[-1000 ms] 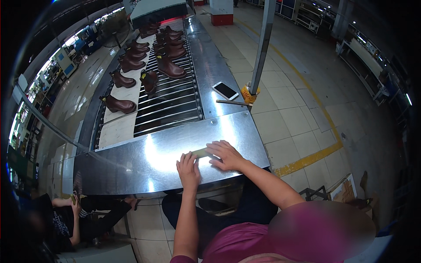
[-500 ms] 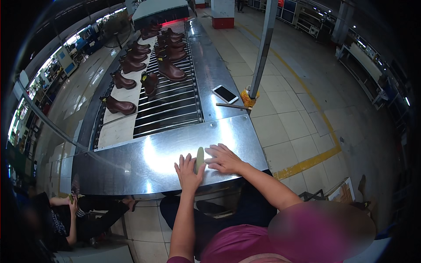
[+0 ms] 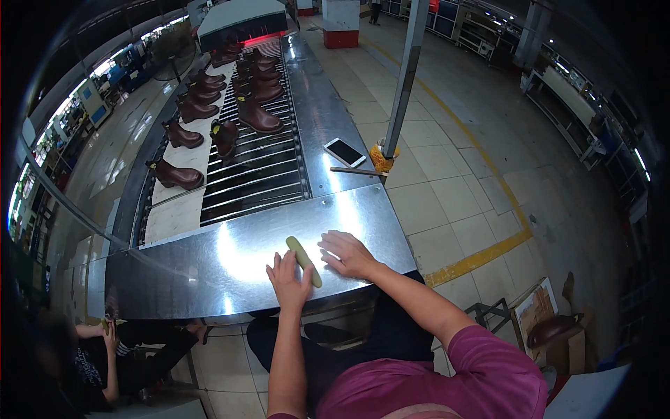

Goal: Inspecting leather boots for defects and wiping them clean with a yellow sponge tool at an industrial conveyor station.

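Observation:
A long olive-green piece with rounded ends (image 3: 299,253) lies slanted on the shiny metal table end, its far end leaning left; I cannot make out what it is. My left hand (image 3: 287,283) rests against its left side, fingers spread, with the index finger and thumb touching it but not wrapped round it. To the right of the piece, a little apart from it, my right hand (image 3: 349,255) hovers low over the metal with fingers stretched out and nothing in it.
Beyond the metal end, brown ankle boots (image 3: 178,174) stand on a roller conveyor (image 3: 255,183) with a pale strip. A phone (image 3: 345,152) lies on the right edge near a metal post (image 3: 405,84). At lower left a seated person (image 3: 105,356) holds something small.
The green piece has turned, its far end swinging left and its near end right. My left hand has shifted slightly left; my right hand stays beside the piece.

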A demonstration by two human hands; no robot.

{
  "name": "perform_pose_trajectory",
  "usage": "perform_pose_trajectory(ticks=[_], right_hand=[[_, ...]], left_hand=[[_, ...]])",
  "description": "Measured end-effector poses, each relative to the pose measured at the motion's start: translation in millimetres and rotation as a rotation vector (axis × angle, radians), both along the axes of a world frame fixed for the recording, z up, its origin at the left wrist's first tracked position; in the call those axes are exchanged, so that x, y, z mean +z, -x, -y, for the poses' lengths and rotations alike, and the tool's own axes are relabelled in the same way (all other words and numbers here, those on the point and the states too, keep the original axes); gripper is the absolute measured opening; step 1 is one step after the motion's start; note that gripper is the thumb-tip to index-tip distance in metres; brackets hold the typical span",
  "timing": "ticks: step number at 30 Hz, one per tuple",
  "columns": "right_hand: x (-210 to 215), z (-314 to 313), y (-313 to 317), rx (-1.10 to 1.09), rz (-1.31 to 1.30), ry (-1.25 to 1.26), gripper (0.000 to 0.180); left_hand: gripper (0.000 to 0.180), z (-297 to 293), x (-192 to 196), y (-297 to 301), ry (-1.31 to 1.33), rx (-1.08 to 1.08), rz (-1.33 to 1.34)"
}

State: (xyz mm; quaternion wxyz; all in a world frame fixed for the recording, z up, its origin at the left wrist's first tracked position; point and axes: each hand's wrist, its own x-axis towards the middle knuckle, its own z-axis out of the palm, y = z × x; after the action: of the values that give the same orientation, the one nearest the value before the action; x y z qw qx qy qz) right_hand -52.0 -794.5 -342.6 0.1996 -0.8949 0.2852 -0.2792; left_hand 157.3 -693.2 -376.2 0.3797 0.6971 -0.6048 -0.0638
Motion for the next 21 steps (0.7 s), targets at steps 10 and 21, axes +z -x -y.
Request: perform_pose_trajectory(ticks=[10,21], right_hand=[[-1.3,-3.5,-3.4,-0.012,-0.023,0.093,0.042],[-1.2,1.9,-4.7,0.073,-0.083,0.061,0.051]], left_hand=[[0.032,-1.0,-8.1,-2.4,0.169,0.106,0.053],[0.063,-10.6,25.6,1.3,-0.065,-0.288,0.069]])
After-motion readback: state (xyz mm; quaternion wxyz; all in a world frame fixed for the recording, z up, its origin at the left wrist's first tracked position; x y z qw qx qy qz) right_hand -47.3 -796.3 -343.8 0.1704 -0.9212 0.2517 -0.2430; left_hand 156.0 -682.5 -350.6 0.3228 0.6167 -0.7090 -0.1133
